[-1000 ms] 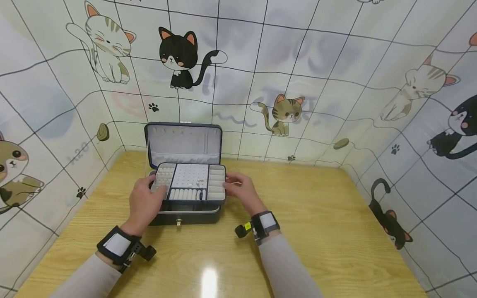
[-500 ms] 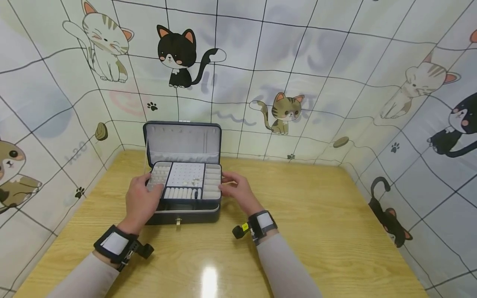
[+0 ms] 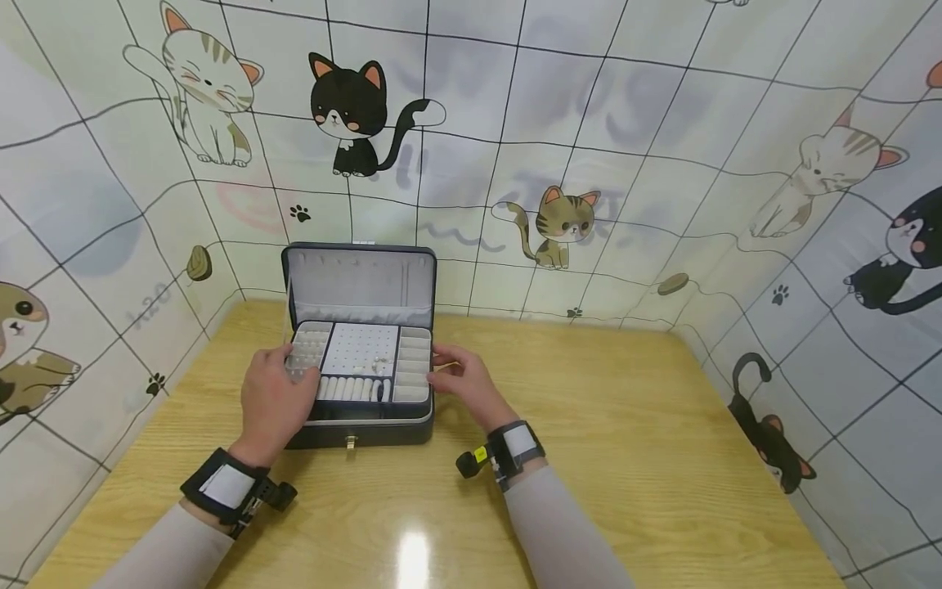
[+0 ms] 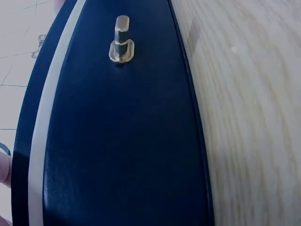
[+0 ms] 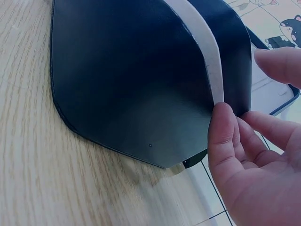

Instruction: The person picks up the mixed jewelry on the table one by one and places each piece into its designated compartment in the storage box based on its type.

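Note:
A dark blue jewelry box (image 3: pixel 393 432) stands on the table with its lid (image 3: pixel 361 282) raised. A jewelry tray (image 3: pixel 361 348) with pale compartments sits low over the box, its dark wall just above the white rim (image 5: pixel 214 66) in the right wrist view. My left hand (image 3: pixel 275 401) grips the tray's left side, thumb over its front corner. At the right side my right hand (image 3: pixel 471 388) holds the tray's edge, fingertips right at the seam between tray and box. Small earrings (image 3: pixel 377 366) and a dark ring (image 3: pixel 379 391) lie in the tray.
A gold clasp (image 4: pixel 121 42) sticks out of the box's front wall. The wooden table (image 3: pixel 589 442) extends to the right and in front. Behind it hangs a wall covering (image 3: pixel 471 188) printed with cats, close to the raised lid.
The tray has moved left and down, closing the dark gap over the box's front. Both hands moved with it, keeping hold of its sides.

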Demonstrator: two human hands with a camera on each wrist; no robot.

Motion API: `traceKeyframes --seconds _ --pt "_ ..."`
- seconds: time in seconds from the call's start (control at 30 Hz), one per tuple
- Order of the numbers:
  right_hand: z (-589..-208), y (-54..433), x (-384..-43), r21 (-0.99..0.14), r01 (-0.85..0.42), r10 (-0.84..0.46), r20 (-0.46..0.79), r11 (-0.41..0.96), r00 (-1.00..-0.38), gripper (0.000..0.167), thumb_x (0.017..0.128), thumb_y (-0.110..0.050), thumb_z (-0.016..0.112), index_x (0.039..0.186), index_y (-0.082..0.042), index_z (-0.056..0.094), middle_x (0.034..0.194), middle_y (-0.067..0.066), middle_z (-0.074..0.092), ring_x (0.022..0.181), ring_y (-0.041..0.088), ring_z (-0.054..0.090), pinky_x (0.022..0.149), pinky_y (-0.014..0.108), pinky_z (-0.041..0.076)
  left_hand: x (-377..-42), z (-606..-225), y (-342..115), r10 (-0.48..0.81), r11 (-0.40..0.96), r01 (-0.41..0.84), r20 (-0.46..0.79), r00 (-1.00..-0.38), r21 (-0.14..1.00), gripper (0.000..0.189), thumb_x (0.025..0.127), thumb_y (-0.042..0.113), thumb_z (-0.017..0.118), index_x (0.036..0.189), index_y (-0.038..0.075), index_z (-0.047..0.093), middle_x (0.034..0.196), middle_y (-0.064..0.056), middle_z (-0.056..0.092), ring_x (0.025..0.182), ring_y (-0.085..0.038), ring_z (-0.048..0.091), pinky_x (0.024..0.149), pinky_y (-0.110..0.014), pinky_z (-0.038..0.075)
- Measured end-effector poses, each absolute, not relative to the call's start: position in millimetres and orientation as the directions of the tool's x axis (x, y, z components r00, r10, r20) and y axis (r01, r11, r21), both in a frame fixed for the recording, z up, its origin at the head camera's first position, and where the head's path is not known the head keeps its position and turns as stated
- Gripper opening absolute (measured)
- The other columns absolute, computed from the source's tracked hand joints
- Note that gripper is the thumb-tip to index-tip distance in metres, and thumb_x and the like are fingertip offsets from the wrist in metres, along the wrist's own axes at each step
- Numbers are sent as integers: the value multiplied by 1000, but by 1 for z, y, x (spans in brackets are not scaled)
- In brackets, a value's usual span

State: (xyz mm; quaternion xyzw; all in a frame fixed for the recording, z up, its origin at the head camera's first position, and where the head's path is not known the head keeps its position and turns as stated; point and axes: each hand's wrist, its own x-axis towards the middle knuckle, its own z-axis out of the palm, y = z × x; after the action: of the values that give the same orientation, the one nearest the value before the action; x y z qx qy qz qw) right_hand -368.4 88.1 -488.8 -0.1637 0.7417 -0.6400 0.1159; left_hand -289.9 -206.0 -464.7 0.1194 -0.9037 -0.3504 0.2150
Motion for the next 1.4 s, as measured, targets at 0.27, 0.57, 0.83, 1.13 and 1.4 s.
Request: traceKeyframes --seconds 0.27,0.57,0.83,1.13,1.4 --pt "-490 87 -369 -986 -107 -389 49 129 -920 59 97 -11 74 152 -1 54 133 23 61 103 19 68 91 33 62 -292 -466 -208 -356 739 -65 307 -883 671 59 97 23 61 142 -15 54 129 -37 55 117 -53 55 96 -66 46" --pt "-491 85 -372 -991 -81 -388 33 107 -921 53 97 -8 74 147 -1 59 135 22 60 98 17 67 88 29 61 -294 -467 -211 -344 749 -52 320 -882 661 57 98 24 63 139 -14 57 122 -35 55 109 -49 54 87 -61 44" --pt "-491 84 -372 -992 -64 -381 17 111 -925 52 97 -10 74 146 -3 60 136 21 60 102 18 67 89 31 62 -295 -473 -212 -313 764 0 371 -874 645 54 94 21 66 133 -16 60 116 -36 54 105 -48 52 84 -57 41" --pt "-492 84 -373 -990 -68 -381 16 122 -925 54 96 -10 75 148 -2 59 132 20 62 98 17 68 87 31 62 -295 -474 -214 -296 801 -22 365 -883 598 45 95 22 67 123 -12 67 109 -34 57 100 -48 54 79 -56 41" --pt "-491 82 -372 -981 -91 -353 26 169 -935 54 95 -6 75 147 -2 60 130 20 63 92 14 68 81 28 60 -296 -478 -215 -223 855 65 477 -850 515 38 89 18 68 110 -14 71 95 -34 61 91 -50 56 75 -55 41"
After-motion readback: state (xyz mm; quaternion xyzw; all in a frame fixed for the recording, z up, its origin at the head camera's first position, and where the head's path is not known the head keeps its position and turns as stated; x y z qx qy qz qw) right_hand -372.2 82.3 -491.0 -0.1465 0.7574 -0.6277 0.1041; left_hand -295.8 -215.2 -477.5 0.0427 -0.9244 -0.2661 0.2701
